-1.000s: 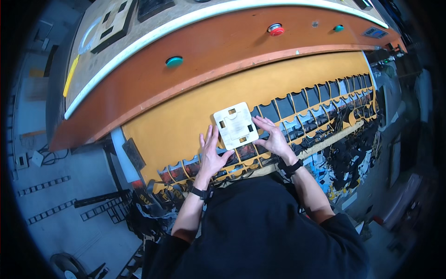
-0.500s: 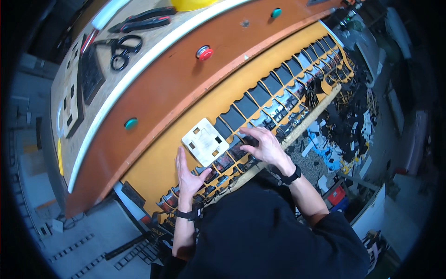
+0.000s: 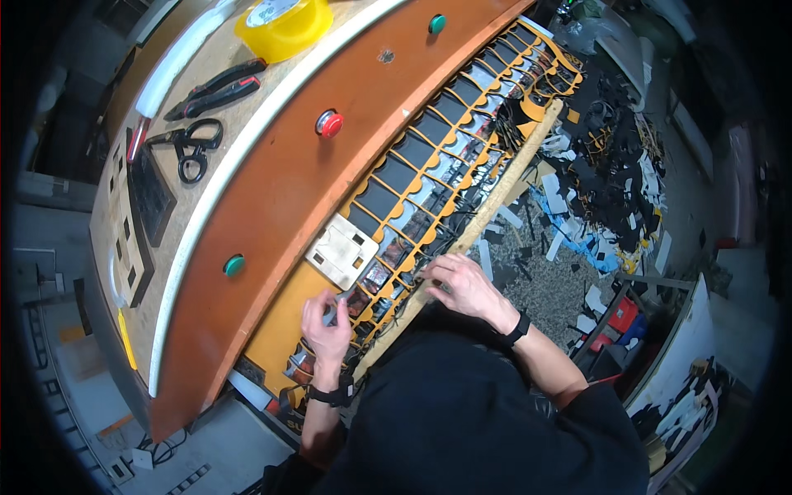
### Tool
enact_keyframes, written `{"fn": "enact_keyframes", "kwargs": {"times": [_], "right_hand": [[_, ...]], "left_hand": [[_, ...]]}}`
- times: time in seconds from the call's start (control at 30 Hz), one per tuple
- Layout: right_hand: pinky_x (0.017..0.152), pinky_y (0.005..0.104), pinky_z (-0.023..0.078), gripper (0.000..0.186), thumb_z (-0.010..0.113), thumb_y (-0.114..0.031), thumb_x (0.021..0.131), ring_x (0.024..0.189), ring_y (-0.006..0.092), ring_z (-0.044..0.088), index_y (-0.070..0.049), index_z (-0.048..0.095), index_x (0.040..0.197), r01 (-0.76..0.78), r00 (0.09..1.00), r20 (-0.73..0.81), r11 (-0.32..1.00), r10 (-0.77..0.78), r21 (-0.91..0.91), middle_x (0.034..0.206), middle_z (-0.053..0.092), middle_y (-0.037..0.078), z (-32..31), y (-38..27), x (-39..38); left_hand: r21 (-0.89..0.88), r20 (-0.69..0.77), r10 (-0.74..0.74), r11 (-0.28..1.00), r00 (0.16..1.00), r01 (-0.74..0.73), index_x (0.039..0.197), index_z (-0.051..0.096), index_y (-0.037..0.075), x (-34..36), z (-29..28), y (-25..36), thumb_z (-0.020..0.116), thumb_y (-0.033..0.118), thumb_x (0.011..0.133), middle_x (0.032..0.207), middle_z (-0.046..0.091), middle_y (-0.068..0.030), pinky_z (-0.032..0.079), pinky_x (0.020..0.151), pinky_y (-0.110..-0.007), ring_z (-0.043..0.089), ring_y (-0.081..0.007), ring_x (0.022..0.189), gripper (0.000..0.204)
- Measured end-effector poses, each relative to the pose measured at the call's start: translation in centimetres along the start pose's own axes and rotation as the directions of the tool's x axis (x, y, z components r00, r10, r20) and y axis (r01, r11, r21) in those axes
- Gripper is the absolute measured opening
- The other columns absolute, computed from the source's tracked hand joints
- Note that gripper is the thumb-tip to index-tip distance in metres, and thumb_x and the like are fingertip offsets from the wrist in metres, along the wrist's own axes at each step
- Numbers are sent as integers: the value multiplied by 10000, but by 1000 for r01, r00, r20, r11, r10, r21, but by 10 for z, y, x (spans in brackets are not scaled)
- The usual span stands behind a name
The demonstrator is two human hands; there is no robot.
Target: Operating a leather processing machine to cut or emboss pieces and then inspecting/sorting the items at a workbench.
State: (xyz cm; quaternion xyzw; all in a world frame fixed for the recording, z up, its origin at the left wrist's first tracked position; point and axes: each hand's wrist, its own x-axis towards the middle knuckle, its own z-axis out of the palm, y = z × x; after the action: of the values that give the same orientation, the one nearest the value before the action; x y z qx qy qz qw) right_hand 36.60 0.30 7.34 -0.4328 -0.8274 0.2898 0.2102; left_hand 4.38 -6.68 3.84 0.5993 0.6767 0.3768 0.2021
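Observation:
A pale square block point(image 3: 342, 252) with several rectangular holes lies on the orange-yellow sheet point(image 3: 285, 330), close against the brown panel's lower edge. A long lattice of openings point(image 3: 429, 186) is cut into this sheet. Just nearer than the block, my left hand point(image 3: 327, 328) has its fingers curled in. A greyish piece shows between thumb and fingers, too small to name. Over the tan roll-like bar point(image 3: 507, 181) along the sheet's near edge is my right hand point(image 3: 469, 287). Its fingers are bent and drawn together at the lattice's rim; what they pinch, if anything, is hidden.
The brown panel point(image 3: 280, 186) carries a red button point(image 3: 330, 124) and green buttons point(image 3: 234, 265). Above it lie scissors point(image 3: 194, 148), pliers point(image 3: 214, 89), a yellow tape roll point(image 3: 285, 29) and a holed wooden block point(image 3: 132, 239). Scraps point(image 3: 594, 214) litter the floor at right.
My left hand has gone from outstretched beside the block to curled. My right hand has drawn back from the lattice to its near edge. The brown panel's edge now lies nearer the block.

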Motion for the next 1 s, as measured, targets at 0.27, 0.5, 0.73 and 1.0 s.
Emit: {"fn": "enact_keyframes", "kwargs": {"times": [0.27,0.5,0.73,1.0], "right_hand": [[1029,443,510,360,885,-224,836,1131,332,654,-42,745,1113,-106,993,-73,984,96,-145,1091,695,93,-36,59,-7],[1192,527,397,518,926,-347,775,1215,300,640,-60,754,1170,108,967,248,978,-62,-178,1126,690,90,-47,93,10],[1121,475,455,499,934,-345,761,1140,308,670,-49,775,1131,280,928,287,952,-236,-123,1081,706,99,-58,122,13],[771,365,542,284,636,-265,1095,789,181,646,-39,666,925,162,849,-526,923,49,348,824,661,52,-168,153,115]], "left_hand": [[31,101,240,969,965,-244,876,742,21,-59,55,63,821,-33,845,766,685,-103,502,639,-382,655,-264,679,101],[143,-83,-38,988,996,49,941,748,-7,-81,59,86,808,-34,893,800,693,-109,527,689,-339,673,-219,710,82],[255,-468,-88,939,879,229,1025,727,-16,-44,10,105,738,4,982,895,678,-110,519,704,-352,648,-210,771,49],[387,-553,89,908,828,160,962,676,-47,1,-31,129,658,-1,1028,842,642,-161,468,611,-387,569,-217,670,83]]}}
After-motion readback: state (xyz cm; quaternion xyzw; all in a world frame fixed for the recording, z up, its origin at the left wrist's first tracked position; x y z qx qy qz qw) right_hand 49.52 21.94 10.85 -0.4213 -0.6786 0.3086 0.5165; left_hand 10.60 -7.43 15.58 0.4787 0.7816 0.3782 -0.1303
